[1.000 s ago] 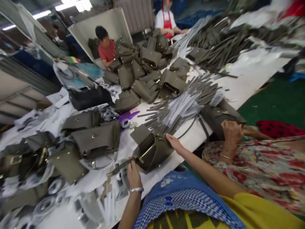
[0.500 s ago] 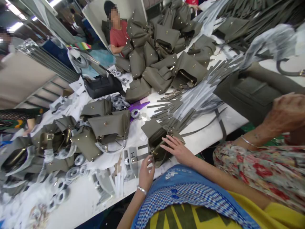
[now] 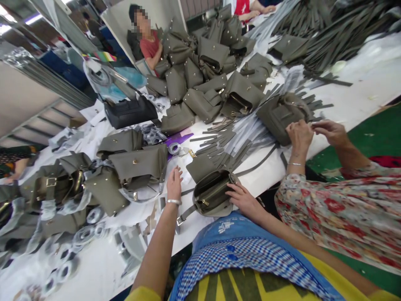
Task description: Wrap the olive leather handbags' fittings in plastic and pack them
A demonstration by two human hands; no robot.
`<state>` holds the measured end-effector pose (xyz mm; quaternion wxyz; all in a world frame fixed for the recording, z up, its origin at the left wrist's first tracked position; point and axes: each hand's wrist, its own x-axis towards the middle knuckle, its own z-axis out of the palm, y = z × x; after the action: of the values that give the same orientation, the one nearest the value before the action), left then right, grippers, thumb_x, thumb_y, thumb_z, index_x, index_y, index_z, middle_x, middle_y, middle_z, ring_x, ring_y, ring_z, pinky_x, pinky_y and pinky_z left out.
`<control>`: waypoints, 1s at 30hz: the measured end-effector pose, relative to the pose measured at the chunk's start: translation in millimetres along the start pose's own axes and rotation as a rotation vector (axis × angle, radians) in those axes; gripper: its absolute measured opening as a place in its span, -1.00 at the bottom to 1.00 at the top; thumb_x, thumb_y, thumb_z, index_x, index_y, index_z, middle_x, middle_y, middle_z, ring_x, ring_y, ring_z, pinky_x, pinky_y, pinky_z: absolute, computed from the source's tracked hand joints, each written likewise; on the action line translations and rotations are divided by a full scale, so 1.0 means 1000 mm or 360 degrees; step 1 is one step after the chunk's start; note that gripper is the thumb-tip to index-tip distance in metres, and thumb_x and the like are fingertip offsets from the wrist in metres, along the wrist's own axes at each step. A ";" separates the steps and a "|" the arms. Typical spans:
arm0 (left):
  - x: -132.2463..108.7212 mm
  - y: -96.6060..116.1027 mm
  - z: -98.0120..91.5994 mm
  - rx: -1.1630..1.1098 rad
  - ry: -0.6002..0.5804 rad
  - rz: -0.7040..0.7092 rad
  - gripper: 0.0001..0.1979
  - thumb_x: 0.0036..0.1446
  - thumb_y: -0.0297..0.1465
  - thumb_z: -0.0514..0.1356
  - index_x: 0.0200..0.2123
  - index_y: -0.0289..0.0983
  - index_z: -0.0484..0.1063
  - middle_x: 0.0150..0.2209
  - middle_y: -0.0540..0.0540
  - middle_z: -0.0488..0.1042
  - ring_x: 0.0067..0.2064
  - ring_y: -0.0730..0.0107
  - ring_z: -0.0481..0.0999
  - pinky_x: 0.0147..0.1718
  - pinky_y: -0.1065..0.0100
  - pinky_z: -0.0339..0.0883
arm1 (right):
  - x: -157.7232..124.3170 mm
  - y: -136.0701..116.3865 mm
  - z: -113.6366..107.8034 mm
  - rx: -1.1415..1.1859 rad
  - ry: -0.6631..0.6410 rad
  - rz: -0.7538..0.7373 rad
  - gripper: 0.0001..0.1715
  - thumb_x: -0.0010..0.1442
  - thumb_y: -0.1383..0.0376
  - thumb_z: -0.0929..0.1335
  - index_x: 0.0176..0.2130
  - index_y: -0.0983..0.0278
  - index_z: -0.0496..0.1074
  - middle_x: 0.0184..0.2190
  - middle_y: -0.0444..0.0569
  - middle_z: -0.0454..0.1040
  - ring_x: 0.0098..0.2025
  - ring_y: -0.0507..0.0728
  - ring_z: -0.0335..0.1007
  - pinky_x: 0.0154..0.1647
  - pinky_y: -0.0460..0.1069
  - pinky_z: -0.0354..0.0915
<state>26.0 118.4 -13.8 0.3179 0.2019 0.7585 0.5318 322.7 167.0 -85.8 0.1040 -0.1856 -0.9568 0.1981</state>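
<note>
In front of me on the table lies an olive-grey handbag [image 3: 216, 200] with its flap [image 3: 203, 168] folded back. Its mouth gapes, showing a zip with a gold puller, and a strap with a buckle [image 3: 180, 219] sticks out on the left. My right hand [image 3: 246, 202] grips the bag's right end, fingers over the rim and the thumb not plainly seen. Left of the bag, my left hand [image 3: 174, 186] is raised and apart from it, fingers loosely parted with nothing visible in them. A small gold metal piece [image 3: 192, 154] lies just beyond the flap.
Finished-looking bags [image 3: 139, 161] crowd the left, and more are heaped at the back [image 3: 203, 98]. Loose strips [image 3: 219, 136] fan out ahead. At right a co-worker's hands [image 3: 300, 133] work on another bag [image 3: 277, 115]. A tape roll [image 3: 174, 148] lies ahead; another person sits behind the heap.
My left hand has left the bag and moved up and leftward. The bag has turned and its mouth shows wider. The co-worker's bag has moved farther back onto the table.
</note>
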 end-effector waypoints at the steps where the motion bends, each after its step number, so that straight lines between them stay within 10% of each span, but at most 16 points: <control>1: 0.016 0.000 0.011 -0.0058 -0.0092 -0.0100 -0.52 0.26 -0.08 -0.06 0.11 -0.21 0.29 0.14 -0.21 0.37 0.07 0.27 0.44 -0.01 0.21 0.35 | -0.001 0.001 0.002 0.0003 0.0012 0.0000 -0.76 0.11 0.53 0.29 -0.31 0.29 0.49 0.03 0.03 0.44 0.32 0.25 -0.03 0.30 0.27 -0.05; 6: 0.032 0.008 0.046 -0.0301 -0.0508 -0.0212 -0.24 0.23 0.06 -0.32 0.02 -0.33 0.40 -0.07 -0.26 0.53 -0.02 0.20 0.51 -0.02 0.11 0.36 | -0.003 0.008 0.009 0.0000 0.0051 -0.0006 -0.71 0.06 0.55 0.31 -0.25 0.26 0.48 0.05 -0.01 0.43 0.33 0.23 -0.07 0.30 0.25 -0.06; 13: -0.054 -0.011 0.046 0.0646 -0.0765 0.0939 -0.53 0.17 -0.08 0.10 0.05 -0.21 0.38 0.11 -0.18 0.39 0.17 0.17 0.31 0.20 0.09 0.13 | 0.004 0.012 0.003 0.0017 0.0038 -0.0043 -0.72 0.10 0.50 0.32 -0.19 0.25 0.48 0.09 0.00 0.39 0.31 0.21 -0.04 0.28 0.24 -0.02; 17: -0.061 -0.040 0.057 0.1243 -0.1088 0.1161 -0.08 -0.10 0.05 0.28 0.27 -0.16 0.07 0.31 -0.23 0.07 0.33 0.00 0.00 0.25 -0.04 -0.02 | 0.004 0.015 0.002 -0.0018 -0.0003 -0.0069 -0.75 0.13 0.49 0.31 -0.21 0.25 0.48 -0.04 0.00 0.47 0.27 0.21 0.04 0.29 0.21 -0.02; 26: -0.031 -0.061 0.078 0.1847 -0.0730 0.0762 0.01 -0.07 -0.30 0.35 0.33 -0.19 -0.20 0.18 -0.33 0.23 0.21 -0.04 0.21 0.16 -0.07 0.02 | -0.009 0.014 -0.004 0.0148 -0.0052 -0.0172 -0.76 0.20 0.47 0.26 -0.27 0.23 0.48 -0.06 -0.05 0.49 0.31 0.14 -0.02 0.30 0.23 0.00; 30: -0.045 -0.068 0.084 0.2079 -0.0731 0.0905 0.07 -0.16 -0.48 0.39 0.33 -0.12 -0.18 0.27 -0.36 0.07 0.28 -0.11 0.07 0.20 -0.10 -0.10 | -0.016 0.008 -0.012 0.0284 0.0272 -0.0004 -0.71 0.24 0.45 0.22 -0.14 0.23 0.46 0.14 0.01 0.34 0.29 0.13 0.03 0.26 0.14 0.15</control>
<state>118.4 122.2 -85.0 0.1340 0.6439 0.7530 -0.0208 342.9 171.3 -79.7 0.2015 -0.1908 -0.9232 0.2658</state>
